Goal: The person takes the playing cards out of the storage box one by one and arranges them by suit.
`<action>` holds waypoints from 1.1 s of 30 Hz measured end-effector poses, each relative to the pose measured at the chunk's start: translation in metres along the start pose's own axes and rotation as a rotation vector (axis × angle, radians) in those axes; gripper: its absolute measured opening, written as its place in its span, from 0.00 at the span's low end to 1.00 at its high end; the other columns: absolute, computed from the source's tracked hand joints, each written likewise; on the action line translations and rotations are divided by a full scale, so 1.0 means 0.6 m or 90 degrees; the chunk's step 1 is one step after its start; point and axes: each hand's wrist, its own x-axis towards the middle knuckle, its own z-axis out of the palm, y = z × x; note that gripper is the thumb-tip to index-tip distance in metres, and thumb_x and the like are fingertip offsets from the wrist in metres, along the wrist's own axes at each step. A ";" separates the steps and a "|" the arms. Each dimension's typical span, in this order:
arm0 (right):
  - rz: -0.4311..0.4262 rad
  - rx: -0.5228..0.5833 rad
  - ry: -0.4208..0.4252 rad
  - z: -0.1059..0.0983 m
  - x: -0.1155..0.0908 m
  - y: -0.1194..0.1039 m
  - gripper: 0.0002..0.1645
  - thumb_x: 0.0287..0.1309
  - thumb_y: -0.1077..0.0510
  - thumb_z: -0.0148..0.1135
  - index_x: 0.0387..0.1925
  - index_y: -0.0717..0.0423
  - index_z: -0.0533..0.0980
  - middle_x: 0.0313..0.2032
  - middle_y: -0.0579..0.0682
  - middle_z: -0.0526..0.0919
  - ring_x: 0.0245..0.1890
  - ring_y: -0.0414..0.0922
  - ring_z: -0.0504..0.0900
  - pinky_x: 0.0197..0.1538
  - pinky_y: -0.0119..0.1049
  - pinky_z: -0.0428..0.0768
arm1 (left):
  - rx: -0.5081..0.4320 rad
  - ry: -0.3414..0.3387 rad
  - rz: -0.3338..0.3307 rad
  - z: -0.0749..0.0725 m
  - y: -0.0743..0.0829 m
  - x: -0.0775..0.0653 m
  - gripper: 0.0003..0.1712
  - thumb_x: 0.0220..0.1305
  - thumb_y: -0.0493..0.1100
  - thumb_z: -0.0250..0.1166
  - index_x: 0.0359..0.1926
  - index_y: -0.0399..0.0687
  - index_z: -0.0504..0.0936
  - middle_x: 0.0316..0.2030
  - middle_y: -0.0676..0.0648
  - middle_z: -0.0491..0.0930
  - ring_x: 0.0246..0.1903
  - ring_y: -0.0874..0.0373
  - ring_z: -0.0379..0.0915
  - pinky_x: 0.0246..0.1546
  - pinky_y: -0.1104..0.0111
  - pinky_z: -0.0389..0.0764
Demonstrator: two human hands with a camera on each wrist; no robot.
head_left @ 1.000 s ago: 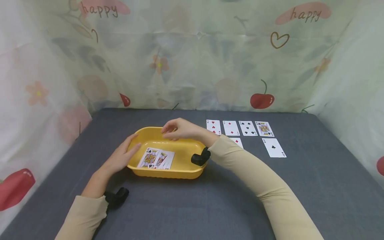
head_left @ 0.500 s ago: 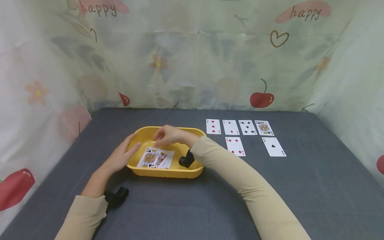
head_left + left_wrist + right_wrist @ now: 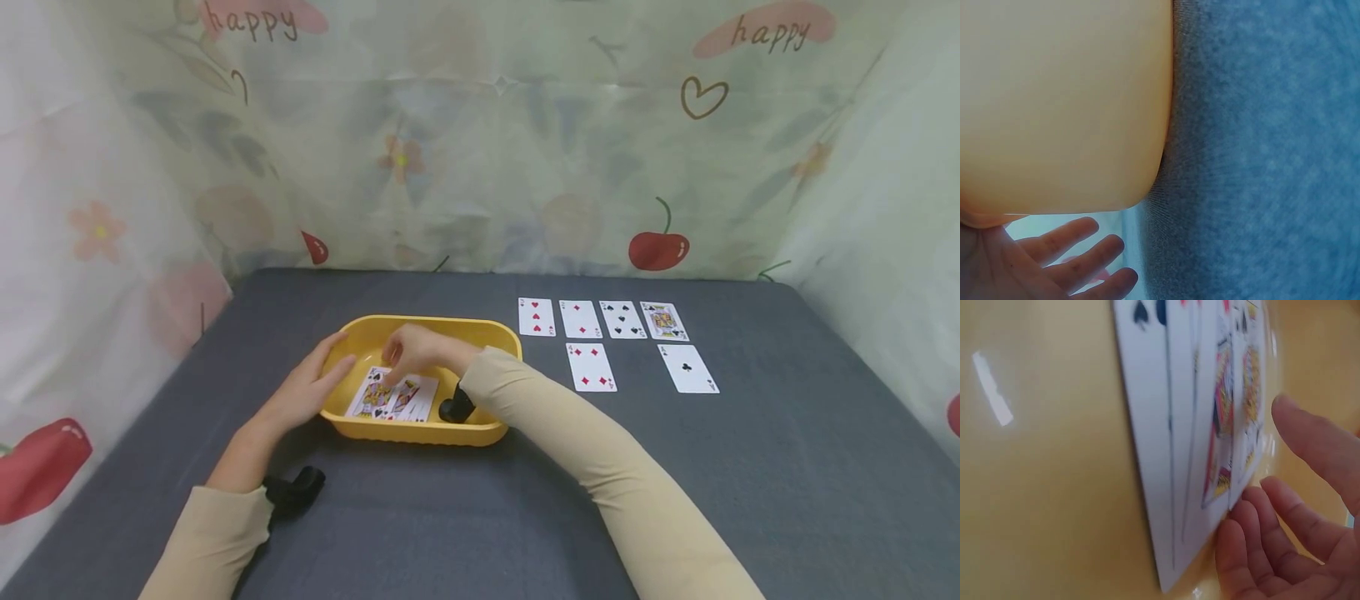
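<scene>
A yellow tub (image 3: pixel 422 433) holds several overlapping playing cards (image 3: pixel 414 398), face up, with a king of spades (image 3: pixel 370 402) on the left. My left hand (image 3: pixel 306 383) rests at the tub's left end, thumb over the rim; in the left wrist view its other visible fingers (image 3: pixel 1088 262) extend loosely beyond the wall. My right hand (image 3: pixel 420 348) reaches down into the tub at the cards' far edge. In the right wrist view its fingertips (image 3: pixel 1250 509) are right at the edge of the king, while the thumb (image 3: pixel 1310 437) stands apart from the card.
Right of the tub, a row holds a three of hearts (image 3: pixel 536 317), a two of diamonds (image 3: pixel 581 319), a spade card (image 3: pixel 622 320) and a king (image 3: pixel 664 322). Nearer lie a four of diamonds (image 3: pixel 591 367) and an ace of clubs (image 3: pixel 688 369). Patterned curtains surround the dark table (image 3: pixel 757 475).
My right hand has moved left and down into the tub, from above its far rim to the cards' edge. The left hand stays at the tub's left end.
</scene>
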 end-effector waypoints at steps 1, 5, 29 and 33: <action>0.005 -0.015 -0.002 0.001 0.000 -0.001 0.24 0.45 0.55 0.72 0.45 0.60 0.77 0.44 0.51 0.80 0.40 0.40 0.75 0.42 0.25 0.73 | -0.001 0.001 0.003 0.000 0.000 0.000 0.39 0.70 0.60 0.43 0.72 0.44 0.45 0.71 0.32 0.47 0.69 0.35 0.44 0.66 0.41 0.51; 0.038 -0.055 -0.013 0.008 -0.002 -0.005 0.26 0.42 0.50 0.74 0.43 0.55 0.75 0.42 0.47 0.76 0.40 0.40 0.72 0.41 0.27 0.71 | -0.003 0.001 0.006 0.000 0.000 0.001 0.39 0.71 0.60 0.43 0.72 0.44 0.46 0.71 0.32 0.47 0.70 0.36 0.44 0.66 0.41 0.50; -0.006 -0.018 -0.033 -0.001 -0.008 0.003 0.17 0.48 0.52 0.70 0.36 0.55 0.73 0.33 0.45 0.74 0.34 0.38 0.71 0.35 0.25 0.69 | -0.011 0.007 0.019 0.000 0.002 -0.002 0.38 0.71 0.58 0.43 0.72 0.42 0.46 0.71 0.32 0.47 0.70 0.35 0.43 0.67 0.42 0.47; -0.014 0.030 -0.041 -0.015 -0.012 0.010 0.14 0.53 0.55 0.66 0.36 0.56 0.72 0.31 0.45 0.74 0.31 0.38 0.71 0.33 0.25 0.69 | -0.011 0.007 0.025 -0.001 0.001 -0.002 0.38 0.71 0.59 0.43 0.72 0.42 0.47 0.71 0.32 0.48 0.70 0.36 0.43 0.67 0.42 0.49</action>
